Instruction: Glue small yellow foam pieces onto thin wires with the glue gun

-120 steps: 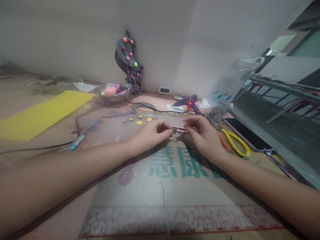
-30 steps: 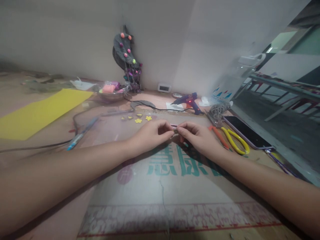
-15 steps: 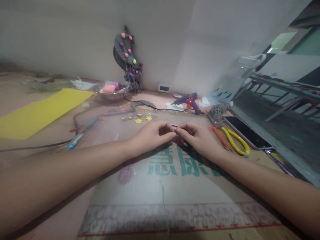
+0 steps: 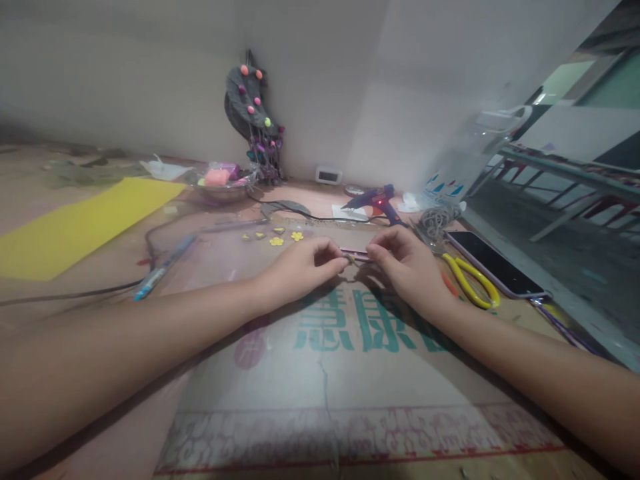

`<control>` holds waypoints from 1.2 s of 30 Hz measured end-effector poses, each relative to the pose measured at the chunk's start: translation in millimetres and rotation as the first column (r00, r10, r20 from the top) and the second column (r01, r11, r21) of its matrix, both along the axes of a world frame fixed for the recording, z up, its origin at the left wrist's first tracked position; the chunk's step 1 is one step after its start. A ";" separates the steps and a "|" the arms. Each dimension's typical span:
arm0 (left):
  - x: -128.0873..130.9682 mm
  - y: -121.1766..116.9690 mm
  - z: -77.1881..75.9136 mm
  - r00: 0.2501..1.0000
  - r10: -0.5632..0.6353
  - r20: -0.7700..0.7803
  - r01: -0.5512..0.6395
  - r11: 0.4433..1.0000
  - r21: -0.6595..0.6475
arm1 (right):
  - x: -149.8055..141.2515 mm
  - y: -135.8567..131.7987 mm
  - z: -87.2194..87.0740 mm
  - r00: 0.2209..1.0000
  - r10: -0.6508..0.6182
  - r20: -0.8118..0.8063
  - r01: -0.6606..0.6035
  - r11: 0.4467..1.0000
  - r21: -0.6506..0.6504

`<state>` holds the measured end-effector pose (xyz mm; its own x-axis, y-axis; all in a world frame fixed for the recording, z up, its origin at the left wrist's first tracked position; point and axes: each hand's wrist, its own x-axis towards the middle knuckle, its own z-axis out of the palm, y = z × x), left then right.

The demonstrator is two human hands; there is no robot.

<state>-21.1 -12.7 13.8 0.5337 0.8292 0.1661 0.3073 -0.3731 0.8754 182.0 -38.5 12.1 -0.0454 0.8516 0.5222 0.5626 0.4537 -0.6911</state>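
Note:
My left hand (image 4: 317,263) is closed in a pinch over the cardboard sheet (image 4: 250,393). Between its thumb and forefinger is a small grey and yellow piece (image 4: 349,259), too small to name surely. A little to the right, my right hand (image 4: 400,260) also has thumb and fingertip pressed together; what they hold is too small to make out. A thin pinkish stick-like thing (image 4: 356,253) shows in the gap between the hands. Left of my left hand lie yellow flower cut-outs (image 4: 277,241) and several smaller yellow bits (image 4: 261,235).
Beyond my hands rests a blue glue gun (image 4: 375,199), its red light lit. At right are grey yarn (image 4: 437,220), a yellow-handled tool (image 4: 473,283), a phone (image 4: 495,263) and a clear bottle (image 4: 460,160). Left are a pen (image 4: 165,267), yellow sheet (image 4: 90,223), bowl (image 4: 225,190) and moon decoration (image 4: 245,100).
My right hand has drawn away to the right and slightly up from my left hand, opening a gap between the fingertips. My left hand has hardly moved.

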 end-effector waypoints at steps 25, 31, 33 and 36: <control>-0.1 1.5 -0.8 0.999 0.008 -0.050 -0.004 0.997 0.071 | -5.6 -9.4 7.6 0.998 0.067 0.008 -0.065 0.989 -0.136; -0.2 1.7 -1.5 0.999 -0.004 -0.042 0.007 0.999 0.052 | -5.5 -7.0 6.9 0.997 0.065 0.049 -0.060 0.993 -0.102; -0.1 1.8 -1.4 0.999 -0.002 -0.039 0.004 0.998 0.063 | -3.7 -5.7 5.4 0.995 0.088 0.054 -0.082 0.991 -0.108; 0.0 1.7 -1.0 0.999 0.006 -0.045 -0.002 0.996 0.084 | -1.8 -4.8 3.9 0.993 0.097 0.063 -0.090 0.990 -0.105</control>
